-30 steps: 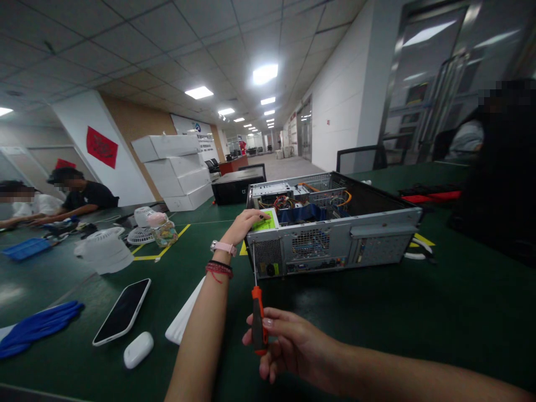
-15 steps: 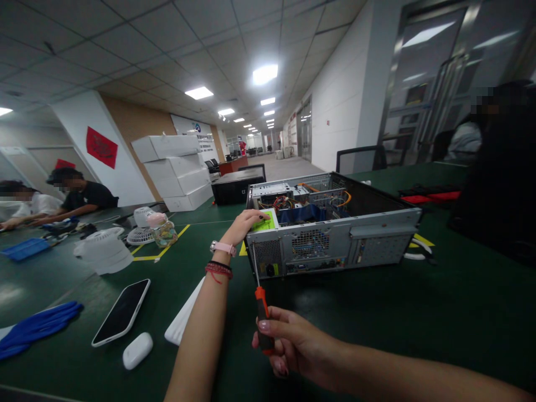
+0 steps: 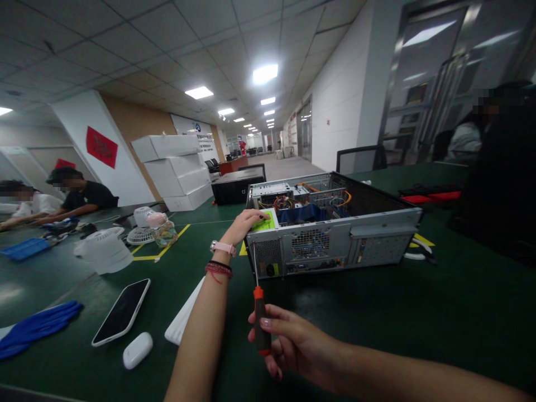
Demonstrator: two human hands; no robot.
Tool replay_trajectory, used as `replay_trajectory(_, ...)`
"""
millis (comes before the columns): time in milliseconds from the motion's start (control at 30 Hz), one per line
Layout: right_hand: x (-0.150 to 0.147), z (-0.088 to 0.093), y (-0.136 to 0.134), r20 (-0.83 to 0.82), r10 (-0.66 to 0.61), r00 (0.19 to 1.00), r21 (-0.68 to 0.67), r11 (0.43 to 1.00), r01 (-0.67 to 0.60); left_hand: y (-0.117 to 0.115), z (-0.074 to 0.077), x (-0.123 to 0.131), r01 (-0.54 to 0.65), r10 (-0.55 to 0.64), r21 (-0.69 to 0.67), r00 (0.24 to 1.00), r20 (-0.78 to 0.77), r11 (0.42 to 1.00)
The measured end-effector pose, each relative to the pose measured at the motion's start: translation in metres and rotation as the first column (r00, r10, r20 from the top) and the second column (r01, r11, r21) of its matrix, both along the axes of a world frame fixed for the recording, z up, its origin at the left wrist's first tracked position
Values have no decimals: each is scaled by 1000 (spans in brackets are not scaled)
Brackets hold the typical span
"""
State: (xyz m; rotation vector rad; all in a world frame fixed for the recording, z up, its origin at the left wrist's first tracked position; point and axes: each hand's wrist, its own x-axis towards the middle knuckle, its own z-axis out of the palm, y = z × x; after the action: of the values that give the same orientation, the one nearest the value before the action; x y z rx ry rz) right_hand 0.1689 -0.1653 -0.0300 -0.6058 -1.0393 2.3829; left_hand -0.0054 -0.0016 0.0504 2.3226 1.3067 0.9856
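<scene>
An open computer case (image 3: 383,240) lies on its side, its rear panel towards me and its wires and inner parts showing. My left hand (image 3: 248,221) lies on the power supply (image 3: 270,220) with its yellow-green label, at the near left corner, fingers stretched out. My right hand (image 3: 288,338) is closed round the dark grey and orange handle of a screwdriver (image 3: 260,321). The thin shaft points up at the left edge of the rear panel. I cannot tell whether its tip sits in a screw.
Left of my arm are a phone (image 3: 122,312), a white earbud case (image 3: 138,350), a blue glove (image 3: 42,326), a translucent white jug-like container (image 3: 103,249) and a small fan (image 3: 142,226). White boxes (image 3: 178,173) stand behind. Other people sit at left and right.
The screwdriver's handle has shifted slightly left and stands more upright, and my right fingers have changed their hold on it. My left hand and the computer case stay put.
</scene>
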Motion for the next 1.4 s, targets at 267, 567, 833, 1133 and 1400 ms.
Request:
replay_trajectory(267,-1,-5,-1,51,-2,999,-5,1000,2,-3,2,2,-7,7,0,1000,19,1000)
replay_trajectory(567,-3,-7,-1,-42,2,999,-5,1000,-2,-5,3,2,-15,15,-5,1000,13,1000)
replay_trajectory(833,-2,-4,-2,-21,-24,999,25,999,25,-2,1,0,2,-2,10,1000,8,1000)
replay_trajectory(1133,-5,-6,-4,61,-114,992,17,993,113,-2,1,1,-1,1,2,1000,-2,1000)
replay_trajectory(1400,-4,-8,-4,73,-106,992,53,993,102,-2,2,1,-1,1,-6,1000,-2,1000)
